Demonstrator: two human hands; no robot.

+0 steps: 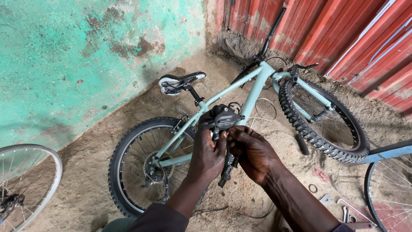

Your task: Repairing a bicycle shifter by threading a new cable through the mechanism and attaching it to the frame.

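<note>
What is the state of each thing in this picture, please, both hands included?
Left hand: closed on the dark shifter part, raised.
Right hand: fingertips pinching below that part.
Pale green bicycle: lying on its side on the sandy ground.
Saddle: still mounted.
Loose wheel: partly in view at left.
Thin cable: looped, slack.

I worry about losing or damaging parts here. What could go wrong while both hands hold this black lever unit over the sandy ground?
1. The black brake-and-shifter lever unit hangs between the left hand and right hand; if it slipped, grit from the sandy dirt floor could get inside.
2. The thin looped cable might snag on the pale green bicycle frame.
</note>
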